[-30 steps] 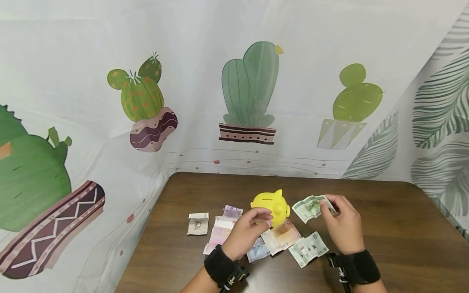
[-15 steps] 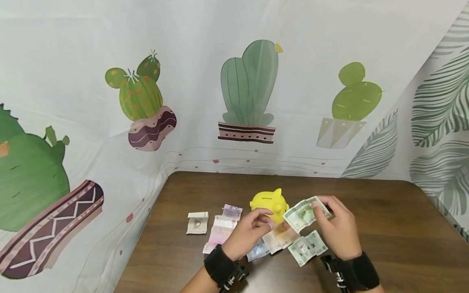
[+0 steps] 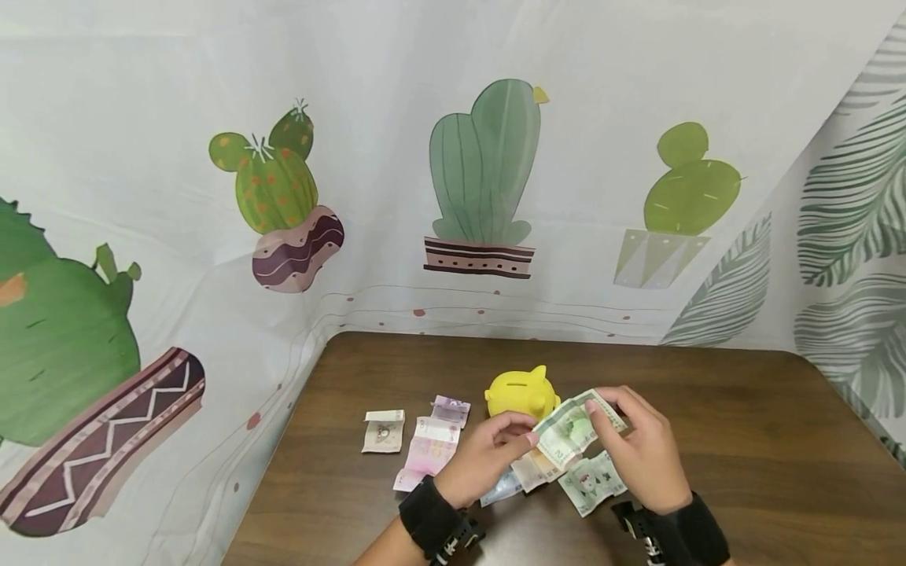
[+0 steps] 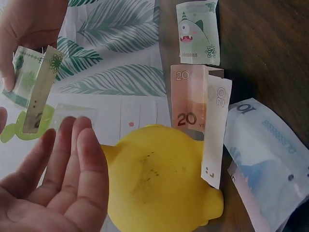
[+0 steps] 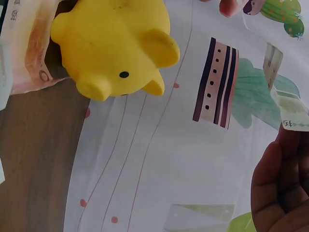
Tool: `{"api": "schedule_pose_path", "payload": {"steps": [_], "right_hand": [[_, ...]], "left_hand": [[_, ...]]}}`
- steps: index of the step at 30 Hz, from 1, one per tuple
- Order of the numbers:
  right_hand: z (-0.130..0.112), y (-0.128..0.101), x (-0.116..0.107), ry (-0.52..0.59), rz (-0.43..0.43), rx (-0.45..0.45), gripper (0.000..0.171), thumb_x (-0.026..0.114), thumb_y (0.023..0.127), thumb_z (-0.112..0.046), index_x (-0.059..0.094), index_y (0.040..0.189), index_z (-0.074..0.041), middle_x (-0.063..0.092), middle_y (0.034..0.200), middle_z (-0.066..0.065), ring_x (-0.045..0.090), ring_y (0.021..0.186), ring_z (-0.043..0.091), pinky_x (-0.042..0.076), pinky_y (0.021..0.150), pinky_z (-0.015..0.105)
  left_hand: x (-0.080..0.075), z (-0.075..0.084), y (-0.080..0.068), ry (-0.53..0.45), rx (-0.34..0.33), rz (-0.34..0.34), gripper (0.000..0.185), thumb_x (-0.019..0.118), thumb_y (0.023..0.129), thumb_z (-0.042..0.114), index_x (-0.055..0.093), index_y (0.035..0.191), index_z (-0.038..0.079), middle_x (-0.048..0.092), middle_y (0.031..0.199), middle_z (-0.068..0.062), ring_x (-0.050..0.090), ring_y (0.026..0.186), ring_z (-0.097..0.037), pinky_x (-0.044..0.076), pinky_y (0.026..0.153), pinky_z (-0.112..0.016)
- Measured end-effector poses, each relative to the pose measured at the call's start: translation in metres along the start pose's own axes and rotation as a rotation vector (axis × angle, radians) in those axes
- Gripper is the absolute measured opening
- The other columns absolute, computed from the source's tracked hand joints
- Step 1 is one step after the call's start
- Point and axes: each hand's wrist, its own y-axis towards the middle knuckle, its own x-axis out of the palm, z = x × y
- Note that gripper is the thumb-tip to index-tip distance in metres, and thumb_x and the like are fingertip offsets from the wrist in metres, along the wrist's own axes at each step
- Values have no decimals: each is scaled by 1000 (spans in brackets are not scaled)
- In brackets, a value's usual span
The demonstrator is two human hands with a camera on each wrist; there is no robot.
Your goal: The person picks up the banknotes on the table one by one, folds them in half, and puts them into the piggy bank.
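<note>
My right hand [image 3: 647,448] pinches a green banknote [image 3: 566,440] by its right side, thumb in front, above the table. The note has creases and a folded end [image 4: 42,92]. My left hand [image 3: 481,460] is by the note's left edge; in the left wrist view its fingers [image 4: 89,154] are fairly straight, loosely bent, with nothing gripped between them. A yellow piggy bank [image 3: 520,391] with a slot on top stands behind the two hands. Under and near the held note lie an orange 20 note [image 4: 188,96], a blue 10 note [image 4: 268,150] and another green note [image 3: 593,483].
Further left on the brown table [image 3: 764,440] lie a pink note [image 3: 428,452], a purple note [image 3: 451,409] and a small pale brownish note [image 3: 383,434] with a folded top. A white cloth [image 3: 375,196] printed with cacti hangs behind the table.
My right hand has carried the green banknote leftward and nearer to me, over the orange note and up to my left hand. The left hand has shifted only slightly right.
</note>
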Motion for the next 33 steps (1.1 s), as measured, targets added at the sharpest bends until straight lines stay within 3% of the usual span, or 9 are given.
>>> {"api": "schedule_pose_path", "payload": {"steps": [4, 8, 12, 17, 21, 27, 33], "right_hand": [[-2, -1, 2, 28, -17, 9, 18, 70, 93, -4, 71, 107, -17, 69, 99, -5, 55, 77, -1, 45, 53, 15], [-5, -2, 3, 36, -52, 22, 17, 69, 95, -7, 70, 107, -19, 69, 98, -6, 55, 71, 0, 47, 50, 16], [-6, -3, 4, 41, -73, 25, 17, 68, 96, -8, 69, 108, -20, 68, 99, -6, 56, 69, 0, 48, 50, 17], [-6, -3, 4, 36, -74, -28, 20, 69, 94, -5, 70, 108, -19, 68, 101, -8, 59, 83, -2, 50, 58, 15], [-7, -4, 6, 60, -83, -70, 21, 69, 93, -2, 71, 107, -18, 68, 101, -7, 61, 92, 0, 52, 60, 14], [-10, -5, 12, 105, -92, -101, 24, 71, 91, 0, 73, 106, -18, 68, 100, -7, 63, 94, 3, 53, 67, 12], [-11, -6, 16, 131, -88, -170, 24, 71, 90, 1, 74, 107, -15, 69, 98, -5, 65, 90, 7, 51, 78, 10]], "left_hand": [[2, 0, -1, -26, -7, -8, 30, 63, 99, 21, 66, 123, 2, 69, 109, -15, 63, 90, -11, 55, 81, -25], [6, -3, -1, -88, -19, -46, 29, 62, 100, 17, 65, 121, -2, 68, 102, -15, 64, 86, -14, 55, 81, -24], [9, -6, -1, -95, -15, -77, 23, 62, 99, 16, 66, 109, -5, 64, 89, -3, 60, 81, -7, 52, 77, -20], [9, -7, 1, -71, 5, -76, 22, 63, 98, 16, 66, 99, -6, 56, 82, 4, 53, 75, 0, 45, 72, -17], [8, -7, 1, -108, -12, -53, 21, 64, 96, 11, 68, 108, -6, 62, 90, 1, 58, 80, 0, 51, 76, -17], [7, -5, 1, -103, -12, 1, 23, 65, 94, 9, 70, 113, -4, 69, 103, -12, 61, 84, -2, 53, 77, -17], [3, -5, 2, -73, 2, 28, 20, 66, 96, 16, 73, 106, 0, 64, 90, -2, 55, 80, -1, 47, 75, -19]]}}
